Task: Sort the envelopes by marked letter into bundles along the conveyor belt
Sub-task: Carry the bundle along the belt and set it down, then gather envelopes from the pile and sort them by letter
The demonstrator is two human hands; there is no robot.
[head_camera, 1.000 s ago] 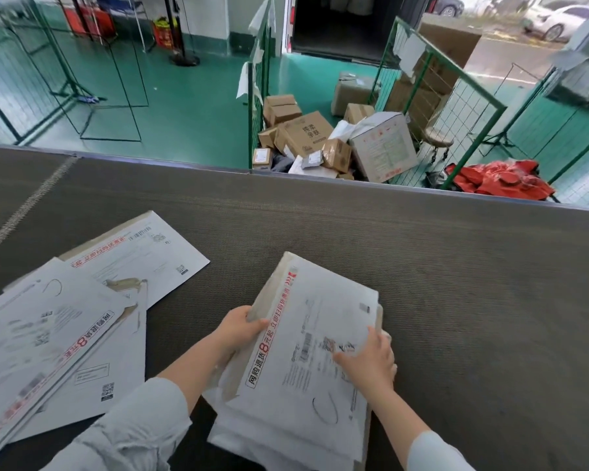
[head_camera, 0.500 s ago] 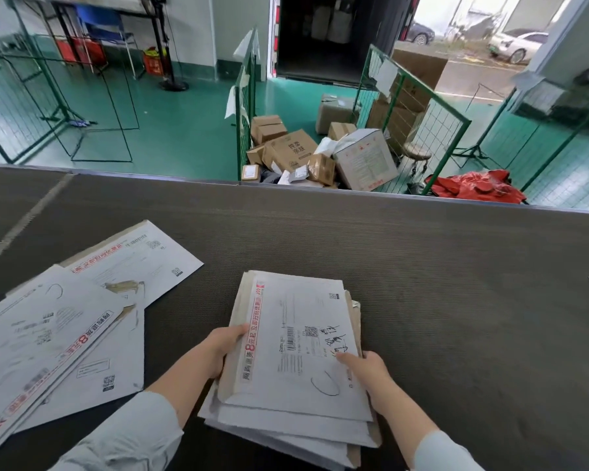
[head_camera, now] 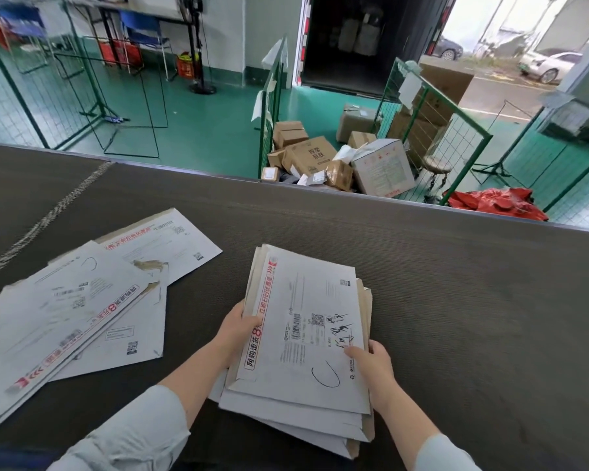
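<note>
Two hands were in view, the left hand (head_camera: 236, 329) and the right hand (head_camera: 371, 363), gripping one stack (head_camera: 303, 334) between them. At least five envelopes showed by their offset edges; the exact number could not be told. To the left of the left hand lay one loose pile (head_camera: 82, 307) of about five envelopes.
</note>
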